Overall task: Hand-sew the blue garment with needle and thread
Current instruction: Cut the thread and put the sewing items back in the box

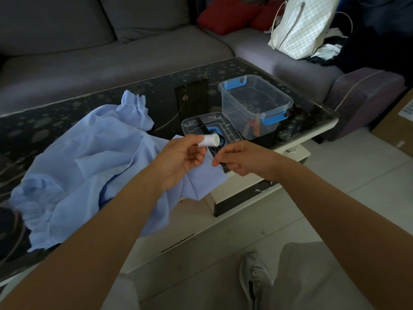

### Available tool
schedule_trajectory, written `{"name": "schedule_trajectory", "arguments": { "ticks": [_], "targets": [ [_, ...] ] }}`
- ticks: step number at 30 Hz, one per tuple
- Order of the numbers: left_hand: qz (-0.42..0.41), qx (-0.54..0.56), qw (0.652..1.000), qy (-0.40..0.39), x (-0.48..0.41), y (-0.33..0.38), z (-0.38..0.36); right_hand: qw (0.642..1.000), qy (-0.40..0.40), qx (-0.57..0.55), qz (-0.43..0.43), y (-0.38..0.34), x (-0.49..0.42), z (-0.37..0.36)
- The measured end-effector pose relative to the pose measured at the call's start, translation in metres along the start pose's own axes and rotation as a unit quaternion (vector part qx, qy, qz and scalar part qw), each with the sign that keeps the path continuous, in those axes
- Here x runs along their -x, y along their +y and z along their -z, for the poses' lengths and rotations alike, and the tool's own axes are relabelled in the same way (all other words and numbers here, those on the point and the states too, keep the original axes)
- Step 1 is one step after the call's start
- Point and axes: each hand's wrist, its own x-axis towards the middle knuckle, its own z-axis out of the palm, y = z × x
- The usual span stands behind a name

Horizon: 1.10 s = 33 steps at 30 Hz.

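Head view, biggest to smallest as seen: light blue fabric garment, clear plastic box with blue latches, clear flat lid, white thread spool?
Light blue fabric garment
Clear plastic box
Clear flat lid, partly hidden
White thread spool, smallest despite being nearest

Bare arms, pale grey trousers, one grey trainer.

Back from the fingers, the left hand (178,157) and the right hand (241,157) are uncovered. The left forearm (100,231) and right forearm (335,209) are bare from the wrists to the edge of view. Well below the fingers, the trousers (324,276) are plain pale grey cloth, softly creased over both legs. Between the legs, beneath the right hand's fingers, shows the trainer (254,278), a grey knit upper with matching grey laces and a dark stripe along its side.
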Motion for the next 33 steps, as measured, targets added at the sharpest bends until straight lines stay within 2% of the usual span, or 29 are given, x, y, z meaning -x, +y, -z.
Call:
{"name": "schedule_trajectory", "arguments": {
  "ticks": [2,4,6,8,10,12,14,15,16,18,20,22,24,26,27,28,30,32,33],
  "targets": [
    [0.008,-0.114,0.993,-0.007,0.004,0.003,-0.005,0.998,0.047,-0.030,-0.018,0.000,-0.001,0.004],
    [-0.009,-0.290,0.957,0.006,0.007,0.002,-0.009,0.996,0.087,-0.026,0.000,-0.003,-0.001,0.005],
    [-0.044,-0.384,0.922,0.040,0.006,-0.002,-0.009,0.993,0.112,0.016,0.041,-0.008,0.000,0.003],
    [-0.081,-0.369,0.921,0.094,0.003,-0.007,-0.007,0.994,0.071,0.038,0.069,-0.011,0.002,-0.001],
    [-0.097,-0.273,0.949,0.121,0.000,-0.007,-0.006,0.998,-0.018,0.028,0.053,-0.009,0.003,-0.002],
    [-0.080,-0.135,0.983,0.097,-0.001,-0.003,-0.004,0.997,-0.066,0.030,0.016,-0.005,0.002,-0.001],
    [-0.044,-0.050,0.997,0.039,-0.001,0.001,-0.003,0.999,-0.045,0.009,-0.015,-0.001,0.001,0.003],
    [-0.028,-0.078,0.996,0.015,0.000,0.003,-0.003,1.000,-0.021,-0.004,-0.023,-0.001,0.001,0.005],
    [-0.018,-0.157,0.987,-0.001,0.000,0.003,-0.003,1.000,0.005,-0.006,-0.024,-0.002,0.001,0.006],
    [-0.034,-0.355,0.934,-0.006,0.003,0.001,-0.003,0.999,0.047,0.006,-0.005,-0.005,0.001,0.007],
    [-0.073,-0.439,0.894,0.046,0.002,-0.003,-0.003,0.998,0.052,0.006,0.029,-0.008,0.002,0.005],
    [-0.108,-0.388,0.909,0.110,0.000,-0.006,-0.002,0.999,0.009,0.003,0.046,-0.010,0.003,0.000],
    [-0.108,-0.253,0.953,0.123,-0.003,-0.004,-0.002,0.998,-0.045,0.008,0.032,-0.009,0.004,-0.002],
    [-0.087,-0.118,0.987,0.071,-0.004,0.001,0.000,0.998,-0.065,0.018,0.007,-0.006,0.004,-0.001],
    [-0.071,-0.091,0.993,0.030,-0.003,0.002,0.001,0.998,-0.057,0.011,-0.004,-0.005,0.004,0.001],
    [-0.057,-0.118,0.991,-0.006,-0.001,0.003,0.002,0.999,-0.040,-0.003,-0.012,-0.003,0.003,0.002],
    [-0.048,-0.289,0.955,-0.048,0.004,0.002,-0.001,0.999,0.012,-0.030,-0.018,-0.002,0.001,0.005],
    [-0.064,-0.413,0.909,-0.016,0.005,-0.002,-0.005,0.999,0.047,-0.016,0.002,-0.004,0.002,0.005],
    [-0.076,-0.418,0.905,0.022,0.004,-0.003,-0.006,0.998,0.051,0.003,0.020,-0.005,0.003,0.004]
  ]
}}
